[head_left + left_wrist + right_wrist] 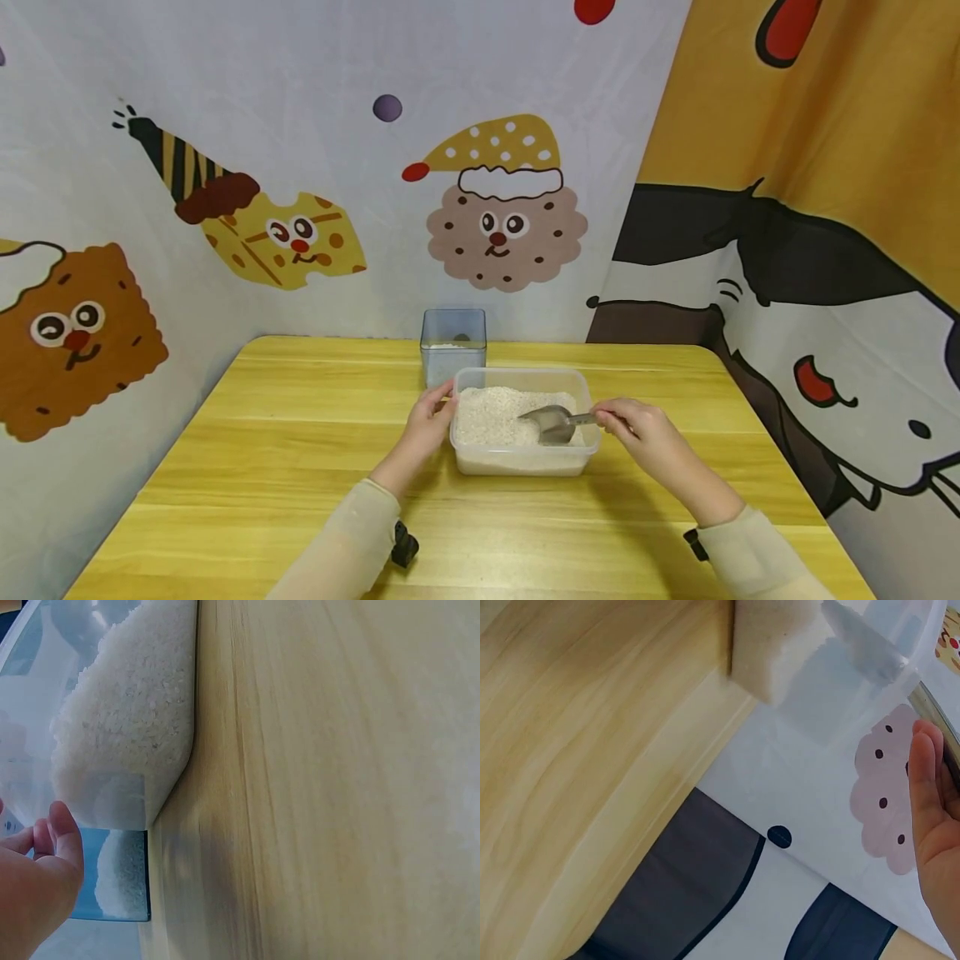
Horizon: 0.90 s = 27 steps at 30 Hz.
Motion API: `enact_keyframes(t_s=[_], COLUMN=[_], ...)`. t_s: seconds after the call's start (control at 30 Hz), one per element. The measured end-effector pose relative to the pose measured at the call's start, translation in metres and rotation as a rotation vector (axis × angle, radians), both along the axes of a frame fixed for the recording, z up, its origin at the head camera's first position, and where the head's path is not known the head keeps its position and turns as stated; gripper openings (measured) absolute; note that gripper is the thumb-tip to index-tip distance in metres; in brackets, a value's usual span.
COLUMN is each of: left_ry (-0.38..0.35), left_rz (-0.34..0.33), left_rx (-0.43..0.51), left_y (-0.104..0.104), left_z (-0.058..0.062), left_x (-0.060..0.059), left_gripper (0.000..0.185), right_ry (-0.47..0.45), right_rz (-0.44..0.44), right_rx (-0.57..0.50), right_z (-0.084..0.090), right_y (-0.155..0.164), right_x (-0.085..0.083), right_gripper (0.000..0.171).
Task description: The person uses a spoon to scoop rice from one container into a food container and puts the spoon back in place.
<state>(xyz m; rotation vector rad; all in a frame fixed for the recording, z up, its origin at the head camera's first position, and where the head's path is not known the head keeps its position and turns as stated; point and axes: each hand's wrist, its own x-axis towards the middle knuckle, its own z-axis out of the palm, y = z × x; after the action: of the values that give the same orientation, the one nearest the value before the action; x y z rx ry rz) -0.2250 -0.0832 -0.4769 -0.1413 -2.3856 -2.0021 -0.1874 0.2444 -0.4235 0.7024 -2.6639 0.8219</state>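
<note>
A clear plastic container (521, 462) of white rice (495, 412) stands near the middle of the table. My right hand (637, 429) pinches the handle of a metal scoop (557, 425) over the container's right rim. The scoop's bowl lies in the rice, tilted to the left. In the right wrist view, the thumb and fingers of the right hand (934, 802) close on the handle. My left hand (429, 425) rests its fingers against the container's left end, just below the rim; the left wrist view shows that hand (45, 862) beside the wall.
Behind the container's left end stands a blue translucent bin (453, 337) with some rice inside. The wooden table (300, 467) runs back to a cartoon-printed curtain (322, 108), which also closes in both sides.
</note>
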Motion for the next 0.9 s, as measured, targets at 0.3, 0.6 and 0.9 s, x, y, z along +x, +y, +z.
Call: enact_keyframes(t_s=[0.3, 0.6, 0.9], left_ry=[-0.017, -0.011, -0.019], left_rz=[-0.015, -0.013, -0.015], left_rx=[-0.006, -0.009, 0.002], left_y=[0.001, 0.001, 0.0], left_z=[0.017, 0.018, 0.007], left_x=[0.011, 0.011, 0.004], left_gripper=[0.043, 0.043, 0.044], right_ry=[-0.182, -0.286, -0.381], right_rz=[-0.014, 0.033, 0.08], right_rx=[-0.138, -0.266, -0.38], right_z=[-0.004, -0.007, -0.011], right_y=[0.0, -0.006, -0.018], right_x=[-0.003, -0.007, -0.011], right_gripper=[0.018, 0.021, 0.021])
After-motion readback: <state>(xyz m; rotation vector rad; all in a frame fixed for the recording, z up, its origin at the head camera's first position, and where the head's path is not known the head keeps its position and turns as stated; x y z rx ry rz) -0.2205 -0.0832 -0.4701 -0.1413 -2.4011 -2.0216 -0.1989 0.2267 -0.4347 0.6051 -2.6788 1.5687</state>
